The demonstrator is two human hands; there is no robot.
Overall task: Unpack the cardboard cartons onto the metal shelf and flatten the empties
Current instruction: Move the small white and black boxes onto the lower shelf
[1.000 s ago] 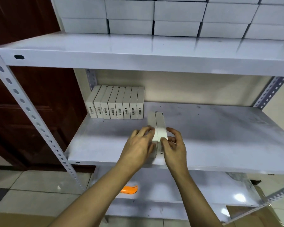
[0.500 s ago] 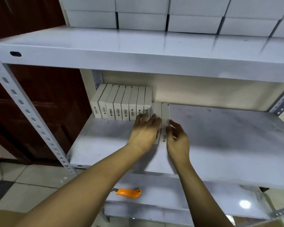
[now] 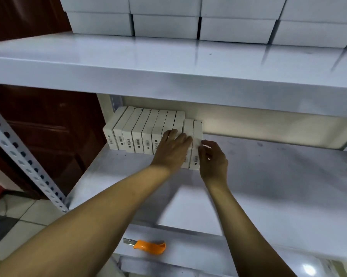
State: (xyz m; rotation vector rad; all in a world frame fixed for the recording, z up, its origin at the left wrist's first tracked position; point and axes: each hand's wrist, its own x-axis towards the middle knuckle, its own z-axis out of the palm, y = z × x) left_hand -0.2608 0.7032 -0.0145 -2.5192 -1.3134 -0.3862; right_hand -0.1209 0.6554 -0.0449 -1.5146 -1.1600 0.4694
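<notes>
On the middle level of the metal shelf (image 3: 278,176), a row of slim white boxes (image 3: 140,132) with barcode labels stands on edge at the back left. Two more slim white boxes (image 3: 193,130) stand just right of that row, their fronts sticking out a little nearer to me. My left hand (image 3: 171,150) lies over the left one and the row's end, fingers fairly straight and pressing. My right hand (image 3: 212,156) is at the right box's side, its curled fingers and thumb pinching that box.
Larger white cartons (image 3: 236,27) fill the upper shelf. An orange utility knife (image 3: 148,246) lies on the lower shelf. A perforated steel upright (image 3: 24,162) slants at the left in front of a dark wooden door (image 3: 48,126). Tiled floor shows below left.
Both hands have slid the two boxes from near the shelf's front edge back and left until they stand beside the row. The view moved closer to the shelf.
</notes>
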